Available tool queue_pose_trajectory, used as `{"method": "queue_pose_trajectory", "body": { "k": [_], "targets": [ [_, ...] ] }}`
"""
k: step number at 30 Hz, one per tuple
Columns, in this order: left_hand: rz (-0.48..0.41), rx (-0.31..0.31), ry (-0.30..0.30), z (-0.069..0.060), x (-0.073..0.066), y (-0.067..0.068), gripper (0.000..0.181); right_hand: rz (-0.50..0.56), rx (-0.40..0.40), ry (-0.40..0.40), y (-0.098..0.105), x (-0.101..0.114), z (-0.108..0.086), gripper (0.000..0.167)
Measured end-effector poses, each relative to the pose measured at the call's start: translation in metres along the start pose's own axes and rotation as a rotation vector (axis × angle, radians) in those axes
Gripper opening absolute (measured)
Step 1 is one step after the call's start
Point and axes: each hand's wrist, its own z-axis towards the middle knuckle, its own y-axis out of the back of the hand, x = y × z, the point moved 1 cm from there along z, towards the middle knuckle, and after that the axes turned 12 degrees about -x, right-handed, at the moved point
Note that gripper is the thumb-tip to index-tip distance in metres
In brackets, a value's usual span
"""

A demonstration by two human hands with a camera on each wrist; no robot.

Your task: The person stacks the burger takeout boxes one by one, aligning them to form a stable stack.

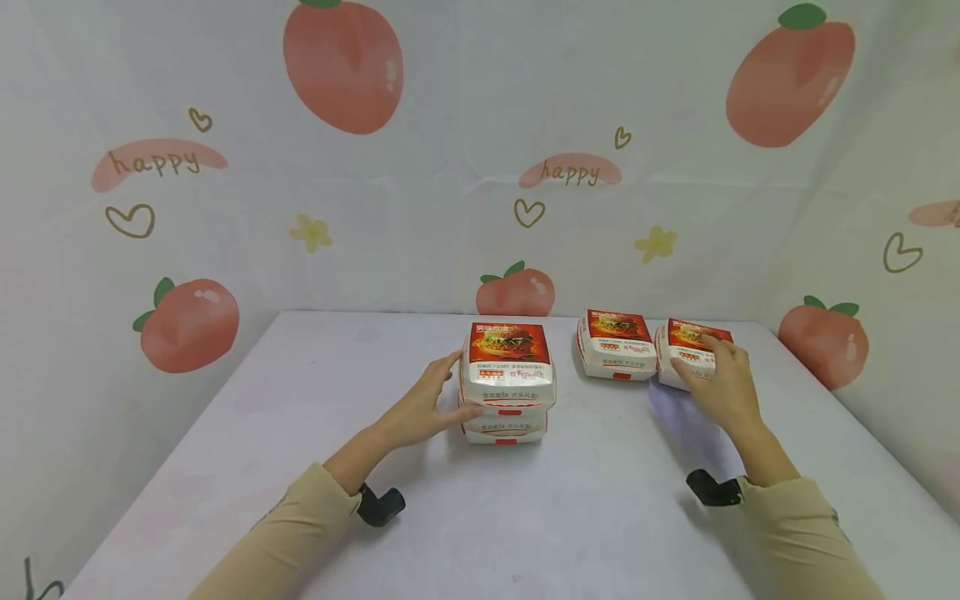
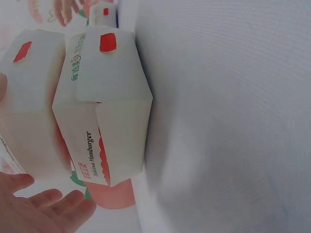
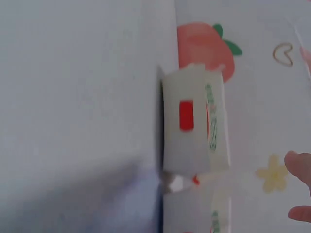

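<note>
Two white hamburger boxes with red burger-picture lids stand stacked at mid-table, the upper box directly on the lower box. At the stack's left, my left hand is spread, its thumb by the upper box's front corner and its fingers along the side. In the left wrist view, those fingers are extended near that box. Farther back on the right, a matching box lies under my right hand, whose loosely spread fingers appear apart from the boxes in the right wrist view.
Another hamburger box stands immediately left of the one under my right hand, near the table's back edge. A white cloth wall printed with peaches rises behind the table. Black wrist mounts extend from both sleeves.
</note>
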Motion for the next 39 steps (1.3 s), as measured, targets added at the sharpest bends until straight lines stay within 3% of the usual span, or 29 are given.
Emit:
{"method": "queue_pose_trajectory", "body": {
  "k": [9, 25, 39],
  "targets": [
    [0.003, 0.002, 0.014, 0.0, -0.001, -0.001, 0.092, -0.013, 0.051, -0.092, 0.005, -0.03, 0.003, 0.081],
    [-0.001, 0.0, 0.033, 0.0, 0.001, -0.002, 0.091, 0.019, 0.189, -0.163, -0.01, -0.063, 0.014, 0.098],
    [-0.001, -0.007, 0.034, 0.0, 0.002, -0.004, 0.091, 0.041, 0.183, -0.122, -0.018, -0.072, 0.018, 0.093]
  ]
}}
